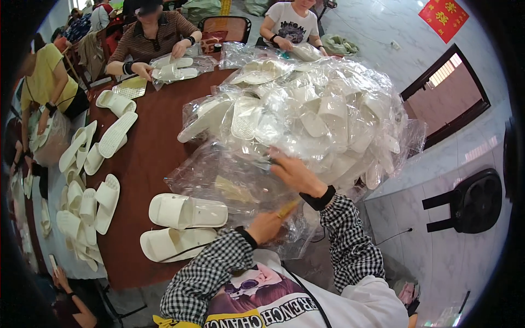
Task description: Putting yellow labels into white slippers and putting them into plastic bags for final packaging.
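My right hand (293, 173) reaches forward into a flat stack of clear plastic bags (219, 180) on the brown table (147, 158), its fingers pinching the plastic. My left hand (266, 225) sits lower, closed on a thin yellowish strip (288, 208) at the near edge of the bags. Two loose white slippers (186, 212) lie side by side just left of my left hand. Behind the bags rises a big heap of bagged white slippers (322, 115).
More white slippers (93, 180) are scattered along the table's left edge. Other people sit around the far end, one bagging slippers (172, 71). A black fan (470, 202) stands on the tiled floor at right.
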The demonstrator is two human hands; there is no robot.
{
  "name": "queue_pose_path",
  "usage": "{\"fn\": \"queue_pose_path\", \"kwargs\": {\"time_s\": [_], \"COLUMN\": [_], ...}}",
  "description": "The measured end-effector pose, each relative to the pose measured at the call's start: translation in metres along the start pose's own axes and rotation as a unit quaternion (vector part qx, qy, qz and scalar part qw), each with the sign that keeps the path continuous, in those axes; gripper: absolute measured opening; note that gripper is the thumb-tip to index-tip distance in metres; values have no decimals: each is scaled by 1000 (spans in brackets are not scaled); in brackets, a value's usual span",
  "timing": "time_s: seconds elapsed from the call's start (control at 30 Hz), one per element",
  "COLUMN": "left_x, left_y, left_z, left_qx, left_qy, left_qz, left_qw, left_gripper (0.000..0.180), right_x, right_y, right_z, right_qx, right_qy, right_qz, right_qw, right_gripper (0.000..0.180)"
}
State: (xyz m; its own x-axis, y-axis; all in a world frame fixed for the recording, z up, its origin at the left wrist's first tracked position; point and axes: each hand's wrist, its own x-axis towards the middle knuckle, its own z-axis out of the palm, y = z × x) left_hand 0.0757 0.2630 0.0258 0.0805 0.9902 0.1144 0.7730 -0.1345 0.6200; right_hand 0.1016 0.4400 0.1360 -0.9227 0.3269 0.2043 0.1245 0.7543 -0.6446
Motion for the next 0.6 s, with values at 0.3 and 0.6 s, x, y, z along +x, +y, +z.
{"fn": "queue_pose_path", "kwargs": {"time_s": [0.3, 0.6], "left_x": [-12, -86], "left_y": [29, -8], "left_z": [7, -29], "left_qx": [-68, -33], "left_qy": [-146, -6], "left_qz": [133, -74], "left_qw": [978, 997], "left_gripper": [70, 54], "right_x": [-38, -66], "right_y": [45, 88], "right_z": [68, 58], "right_qx": [-204, -225], "right_qy": [-257, -125], "right_qz": [-82, -53], "right_qw": [941, 965], "right_gripper": [60, 61]}}
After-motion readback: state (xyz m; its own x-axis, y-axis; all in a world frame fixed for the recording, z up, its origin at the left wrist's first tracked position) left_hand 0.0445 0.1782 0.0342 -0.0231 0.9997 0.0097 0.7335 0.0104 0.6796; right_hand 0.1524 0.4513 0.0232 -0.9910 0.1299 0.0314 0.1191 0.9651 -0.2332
